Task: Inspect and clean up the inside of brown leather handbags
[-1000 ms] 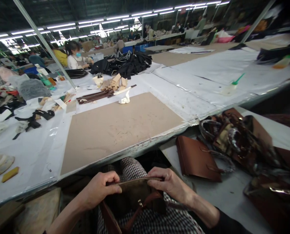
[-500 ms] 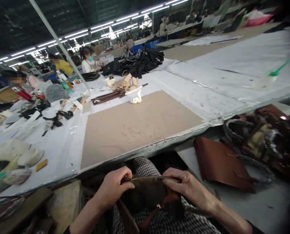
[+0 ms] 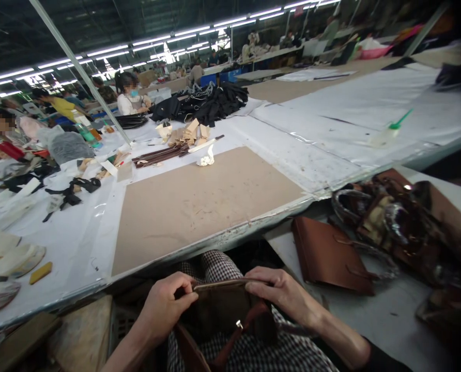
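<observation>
A bag workshop (a big, shared one): long tables (image 3: 277,155), rows of tube lights (image 3: 191,31), workers (image 3: 126,104), brown bags (image 3: 327,256), piled black pieces (image 3: 215,104).

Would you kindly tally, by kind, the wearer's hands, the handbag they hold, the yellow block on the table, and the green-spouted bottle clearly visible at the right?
Hands (left hand, right hand): 2
Held brown handbag: 1
Yellow block: 1
Green-spouted bottle: 1
Total: 5

The held bag (image 3: 218,310) looks matt inside, its clasp (image 3: 239,324) shiny metal; the table cover (image 3: 316,163) seems glossy plastic, the tan sheet (image 3: 207,199) matt.
</observation>
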A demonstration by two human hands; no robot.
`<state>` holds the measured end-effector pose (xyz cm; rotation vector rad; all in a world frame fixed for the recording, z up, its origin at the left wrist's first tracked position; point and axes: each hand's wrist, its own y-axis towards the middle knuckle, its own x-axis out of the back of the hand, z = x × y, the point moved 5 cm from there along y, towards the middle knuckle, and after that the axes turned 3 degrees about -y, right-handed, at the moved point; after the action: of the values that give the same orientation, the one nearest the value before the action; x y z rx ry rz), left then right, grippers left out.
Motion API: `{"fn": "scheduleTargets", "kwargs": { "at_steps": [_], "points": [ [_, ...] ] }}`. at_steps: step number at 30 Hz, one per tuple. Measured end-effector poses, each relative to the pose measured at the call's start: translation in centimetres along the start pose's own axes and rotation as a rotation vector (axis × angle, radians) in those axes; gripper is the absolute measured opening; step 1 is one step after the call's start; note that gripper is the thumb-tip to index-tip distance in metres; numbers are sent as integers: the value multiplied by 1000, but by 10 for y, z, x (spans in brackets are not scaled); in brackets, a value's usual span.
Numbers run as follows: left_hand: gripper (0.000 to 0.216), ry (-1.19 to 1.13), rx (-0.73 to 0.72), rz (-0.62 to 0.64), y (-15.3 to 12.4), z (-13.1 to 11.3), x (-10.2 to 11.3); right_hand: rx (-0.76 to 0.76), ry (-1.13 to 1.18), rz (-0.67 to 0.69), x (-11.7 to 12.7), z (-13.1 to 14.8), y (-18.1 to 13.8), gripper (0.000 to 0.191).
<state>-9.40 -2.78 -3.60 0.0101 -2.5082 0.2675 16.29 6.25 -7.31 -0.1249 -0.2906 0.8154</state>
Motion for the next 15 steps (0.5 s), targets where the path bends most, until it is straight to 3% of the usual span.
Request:
{"fn": "scheduleTargets", "kwargs": {
  "at_steps": [8, 15],
  "points": [
    [18, -23, 45, 2, 2, 1, 2, 15, 34, 28, 0, 0, 1, 31],
    [23, 28, 182, -41, 4, 7, 2, 42, -108, -102, -4, 4, 0, 28]
  ]
}}
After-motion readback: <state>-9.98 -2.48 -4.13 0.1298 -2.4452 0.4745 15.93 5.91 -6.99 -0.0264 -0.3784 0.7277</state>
